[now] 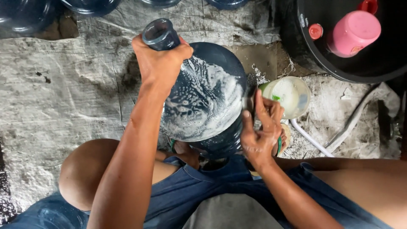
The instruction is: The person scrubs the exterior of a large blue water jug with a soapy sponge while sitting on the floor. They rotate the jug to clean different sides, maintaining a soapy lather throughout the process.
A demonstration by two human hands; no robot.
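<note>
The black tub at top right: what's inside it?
Inside the black tub lie a pink plastic cup, a small red cap and part of another red thing at the frame edge. The dark interior hides whether it holds water.

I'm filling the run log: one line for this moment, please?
left hand: grips jug neck | right hand: on soapy blue jug side | small tub: beside jug

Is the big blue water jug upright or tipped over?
Tipped: the jug leans, open neck pointing away, left hand gripping the neck.
</note>
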